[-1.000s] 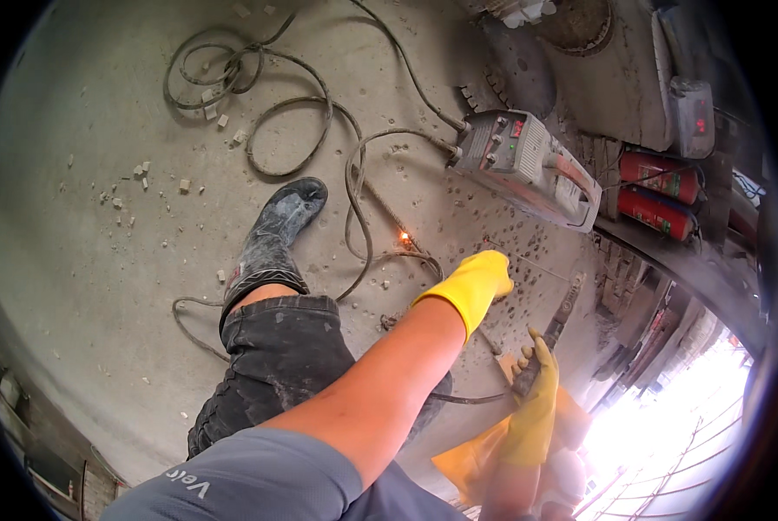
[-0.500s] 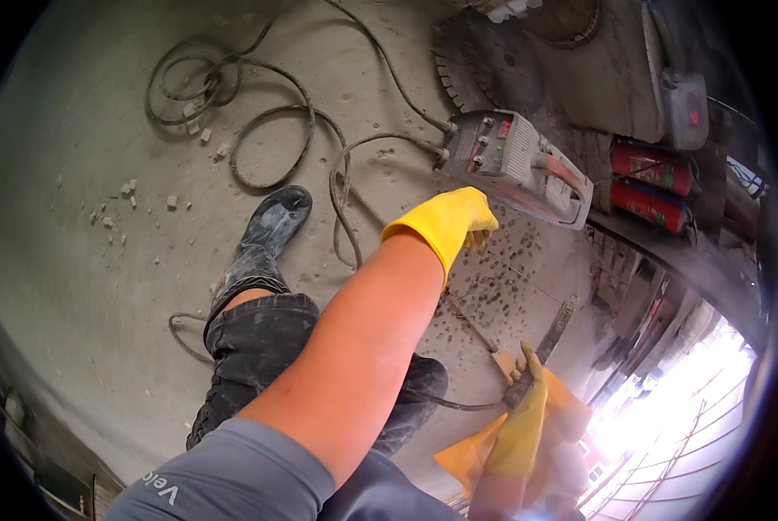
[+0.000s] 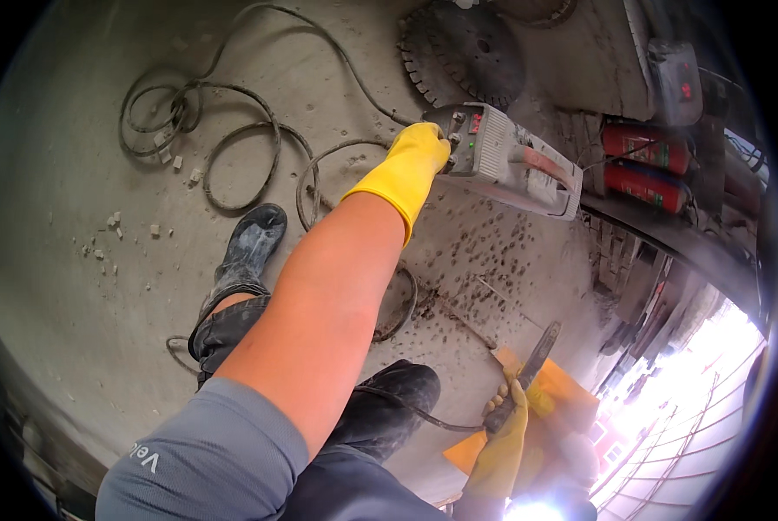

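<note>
My left hand (image 3: 419, 156), in a yellow rubber glove, reaches to the front panel of a grey welding machine (image 3: 515, 156). Its fingers are curled at a knob (image 3: 455, 139) on that panel, and the glove partly hides the grip. A small red display (image 3: 476, 124) glows beside the knobs. In another yellow glove, my right hand (image 3: 509, 421) is closed round a dark electrode holder (image 3: 538, 356), low on the right. From the holder's tip a thin welding rod (image 3: 509, 301) sticks out over the floor. A cable (image 3: 432, 419) runs to the holder's handle.
Looped black cable (image 3: 272, 143) lies on the dusty concrete floor, with small rubble (image 3: 115, 221) near it. Toothed saw blades (image 3: 476, 52) lie beyond the machine. Red cylinders (image 3: 645, 187) stand at the right. An orange sheet (image 3: 571, 391) is by my right hand. My boots (image 3: 254, 234) are below.
My left hand has moved left and up from beside the welding machine to the knobs on its panel. The electrode holder has swung in my right hand, and the view has shifted slightly.
</note>
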{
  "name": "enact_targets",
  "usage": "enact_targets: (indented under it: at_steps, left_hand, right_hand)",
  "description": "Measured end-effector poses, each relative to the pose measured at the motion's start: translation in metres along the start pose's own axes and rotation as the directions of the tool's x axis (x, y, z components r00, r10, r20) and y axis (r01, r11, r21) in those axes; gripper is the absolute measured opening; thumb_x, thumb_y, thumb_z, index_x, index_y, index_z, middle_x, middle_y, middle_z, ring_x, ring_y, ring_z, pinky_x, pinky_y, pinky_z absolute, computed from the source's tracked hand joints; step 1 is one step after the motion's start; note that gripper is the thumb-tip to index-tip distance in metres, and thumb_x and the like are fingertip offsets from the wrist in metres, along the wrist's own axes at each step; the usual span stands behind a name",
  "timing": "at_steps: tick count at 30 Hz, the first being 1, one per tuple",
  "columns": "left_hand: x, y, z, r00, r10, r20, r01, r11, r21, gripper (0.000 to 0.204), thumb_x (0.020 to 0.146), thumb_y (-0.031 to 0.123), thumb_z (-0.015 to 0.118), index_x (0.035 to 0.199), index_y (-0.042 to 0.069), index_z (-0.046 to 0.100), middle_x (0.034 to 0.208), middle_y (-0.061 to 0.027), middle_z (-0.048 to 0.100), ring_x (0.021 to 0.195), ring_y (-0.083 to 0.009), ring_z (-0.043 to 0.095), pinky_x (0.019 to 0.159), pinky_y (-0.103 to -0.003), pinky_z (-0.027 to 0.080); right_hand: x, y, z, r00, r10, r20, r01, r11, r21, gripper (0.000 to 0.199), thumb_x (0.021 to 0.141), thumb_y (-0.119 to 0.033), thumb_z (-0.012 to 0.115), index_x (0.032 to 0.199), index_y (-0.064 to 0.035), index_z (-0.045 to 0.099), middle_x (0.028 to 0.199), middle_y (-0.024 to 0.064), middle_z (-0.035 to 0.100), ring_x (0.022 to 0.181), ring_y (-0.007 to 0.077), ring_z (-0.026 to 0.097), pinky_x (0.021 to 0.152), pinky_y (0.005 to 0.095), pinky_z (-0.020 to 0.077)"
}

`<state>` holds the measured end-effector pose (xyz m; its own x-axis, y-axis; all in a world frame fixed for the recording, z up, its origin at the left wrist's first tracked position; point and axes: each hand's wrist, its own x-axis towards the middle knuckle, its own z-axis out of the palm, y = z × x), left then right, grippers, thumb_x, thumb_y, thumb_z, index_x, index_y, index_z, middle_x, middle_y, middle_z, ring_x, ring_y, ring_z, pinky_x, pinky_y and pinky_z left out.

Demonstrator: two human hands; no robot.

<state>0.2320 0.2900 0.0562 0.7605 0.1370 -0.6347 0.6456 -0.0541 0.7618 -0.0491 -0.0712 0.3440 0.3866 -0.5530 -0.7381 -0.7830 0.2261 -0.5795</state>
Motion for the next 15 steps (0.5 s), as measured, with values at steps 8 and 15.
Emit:
enact_targets:
  at_steps: [8,15]
  left_hand:
    - [0.027,-0.014,0.011,0.998,-0.052,0.045,0.051,0.999,0.017,0.035,0.104,0.031,0.062,0.133,0.019,0.079,0.134,-0.0155,0.078,0.122,-0.0306,0.075,0.109,-0.042,0.055]
    - [0.03,-0.028,0.009,0.995,-0.058,0.085,0.052,0.996,0.068,0.037,0.103,0.035,0.064,0.132,0.018,0.078,0.118,-0.012,0.082,0.109,-0.0283,0.077,0.102,-0.042,0.056]
  right_hand:
    - [0.002,0.0,-0.001,0.999,0.04,0.014,-0.04,0.999,0.011,0.047,0.107,-0.031,0.071,0.15,-0.0128,0.064,0.088,-0.0029,0.062,0.067,0.0116,0.059,0.061,0.0291,0.0537]
    - [0.001,-0.002,0.017,0.999,0.047,-0.008,-0.047,0.999,-0.014,0.05,0.108,-0.03,0.07,0.154,-0.0125,0.06,0.088,-0.0021,0.061,0.067,0.0119,0.059,0.06,0.0294,0.0529]
